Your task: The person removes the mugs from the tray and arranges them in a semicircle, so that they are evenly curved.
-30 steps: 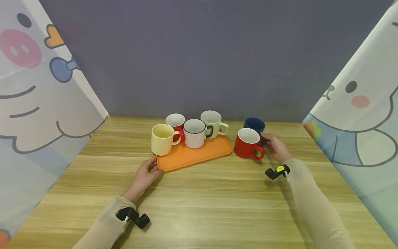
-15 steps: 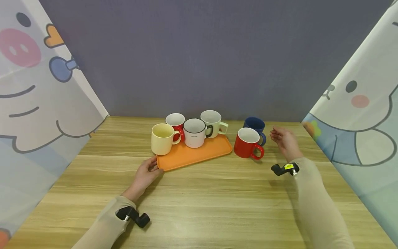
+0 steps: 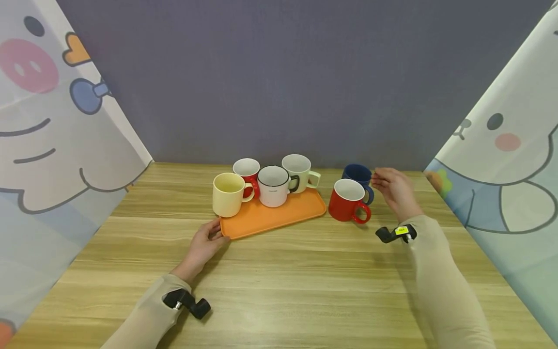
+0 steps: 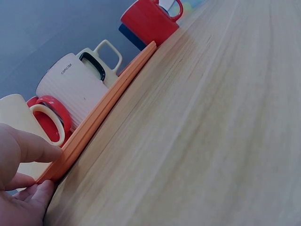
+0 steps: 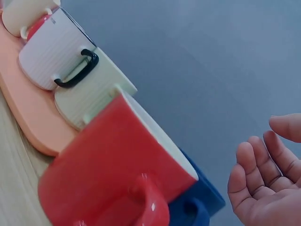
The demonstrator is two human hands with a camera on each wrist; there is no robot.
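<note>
The left hand (image 3: 207,244) pinches the orange tray (image 3: 275,216) by its near-left corner. Past its right end, the blue mug (image 3: 358,173) stands behind a red mug (image 3: 342,205); the loosely bent right hand (image 3: 395,190) hovers beside the blue one. Tabletop (image 3: 287,281) stretches before the tray.

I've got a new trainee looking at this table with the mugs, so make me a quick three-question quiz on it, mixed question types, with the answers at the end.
1. Fill in the blank: the left hand grips one end of the orange ____.

2. True or false: the right hand is holding a mug.

3. What colour is the handle of the black-rimmed white mug?
A) red
B) black
C) pale green

Key:
1. Tray.
2. False; the right wrist view shows the right hand apart from the blue mug.
3. B.
</note>
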